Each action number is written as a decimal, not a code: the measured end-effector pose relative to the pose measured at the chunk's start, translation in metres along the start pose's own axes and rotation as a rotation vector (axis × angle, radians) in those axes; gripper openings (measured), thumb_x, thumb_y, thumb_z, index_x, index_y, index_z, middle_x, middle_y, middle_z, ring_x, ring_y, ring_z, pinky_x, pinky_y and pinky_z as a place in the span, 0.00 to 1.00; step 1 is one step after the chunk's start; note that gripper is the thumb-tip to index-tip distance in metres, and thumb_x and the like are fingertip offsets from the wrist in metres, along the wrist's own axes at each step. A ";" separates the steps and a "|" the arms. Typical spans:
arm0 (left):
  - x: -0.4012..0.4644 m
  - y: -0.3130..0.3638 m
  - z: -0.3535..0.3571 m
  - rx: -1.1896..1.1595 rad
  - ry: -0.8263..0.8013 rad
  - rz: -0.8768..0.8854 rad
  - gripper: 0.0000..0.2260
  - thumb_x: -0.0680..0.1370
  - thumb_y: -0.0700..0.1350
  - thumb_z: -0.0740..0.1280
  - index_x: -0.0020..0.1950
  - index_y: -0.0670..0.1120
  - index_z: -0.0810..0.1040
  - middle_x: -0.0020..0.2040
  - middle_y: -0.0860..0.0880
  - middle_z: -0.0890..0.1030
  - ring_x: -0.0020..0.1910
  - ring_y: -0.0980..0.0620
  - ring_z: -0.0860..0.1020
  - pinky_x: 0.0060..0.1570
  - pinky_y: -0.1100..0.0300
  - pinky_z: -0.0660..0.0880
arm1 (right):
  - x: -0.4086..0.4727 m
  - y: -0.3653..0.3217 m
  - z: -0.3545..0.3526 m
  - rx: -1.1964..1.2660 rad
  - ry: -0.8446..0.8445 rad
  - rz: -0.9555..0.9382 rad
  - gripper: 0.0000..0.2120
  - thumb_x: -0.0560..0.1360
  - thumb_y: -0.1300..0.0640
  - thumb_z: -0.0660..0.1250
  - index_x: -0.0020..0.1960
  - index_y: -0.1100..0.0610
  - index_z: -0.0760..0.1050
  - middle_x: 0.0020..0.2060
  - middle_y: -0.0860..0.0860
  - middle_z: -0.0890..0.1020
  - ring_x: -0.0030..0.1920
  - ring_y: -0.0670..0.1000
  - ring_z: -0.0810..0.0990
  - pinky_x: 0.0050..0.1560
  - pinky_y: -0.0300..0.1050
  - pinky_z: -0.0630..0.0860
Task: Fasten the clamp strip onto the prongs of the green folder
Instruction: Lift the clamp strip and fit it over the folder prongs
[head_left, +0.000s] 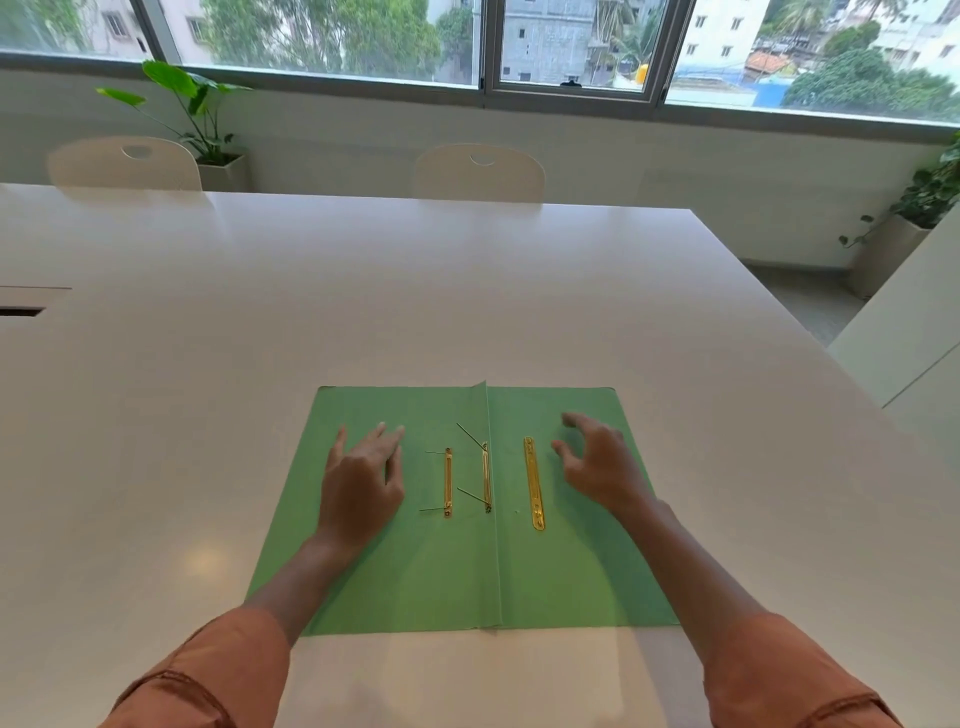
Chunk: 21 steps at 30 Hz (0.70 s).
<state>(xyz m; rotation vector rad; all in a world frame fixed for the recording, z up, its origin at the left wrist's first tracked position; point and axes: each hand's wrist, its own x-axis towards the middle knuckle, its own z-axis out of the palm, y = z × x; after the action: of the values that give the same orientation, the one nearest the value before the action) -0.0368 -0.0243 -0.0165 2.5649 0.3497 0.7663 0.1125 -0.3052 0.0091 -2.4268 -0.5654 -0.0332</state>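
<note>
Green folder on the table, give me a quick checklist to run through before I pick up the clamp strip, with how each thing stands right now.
1. Green folder lies open and flat on the white table: ok.
2. Loose clamp strip lies free on the right-hand leaf, nothing on top of it: ok.
3. Prongs by the spine are raised, leaning left: ok, though they may need straightening.
4. Right hand is empty beside the clamp strip, fingers spread: ok.
5. Left hand steadies the left leaf: cannot tell whether it presses down.
6. Strip holes match the prong spacing: cannot tell.
</note>
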 end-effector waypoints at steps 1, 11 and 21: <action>-0.005 0.005 0.000 -0.031 0.036 -0.009 0.13 0.78 0.35 0.71 0.63 0.39 0.84 0.60 0.41 0.86 0.58 0.47 0.86 0.75 0.37 0.67 | 0.003 -0.003 -0.002 0.033 0.032 -0.001 0.21 0.76 0.59 0.76 0.67 0.64 0.79 0.58 0.58 0.86 0.59 0.56 0.84 0.66 0.55 0.79; -0.051 0.058 0.009 -0.230 -0.035 -0.099 0.18 0.75 0.40 0.76 0.65 0.50 0.84 0.48 0.59 0.86 0.47 0.60 0.79 0.50 0.57 0.61 | 0.022 -0.029 -0.002 -0.061 -0.351 0.004 0.23 0.70 0.53 0.82 0.62 0.57 0.80 0.55 0.53 0.79 0.55 0.52 0.75 0.59 0.47 0.77; -0.057 0.063 0.011 -0.237 -0.116 -0.135 0.23 0.76 0.42 0.76 0.70 0.49 0.80 0.48 0.64 0.82 0.50 0.61 0.76 0.57 0.67 0.57 | 0.039 -0.045 -0.006 -0.184 -0.499 0.091 0.26 0.68 0.53 0.83 0.63 0.54 0.78 0.59 0.54 0.78 0.61 0.55 0.75 0.64 0.53 0.76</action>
<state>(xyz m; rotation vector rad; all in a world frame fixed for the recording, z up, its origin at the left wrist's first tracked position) -0.0698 -0.1036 -0.0212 2.3246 0.3681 0.5711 0.1308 -0.2622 0.0462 -2.6439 -0.6906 0.5963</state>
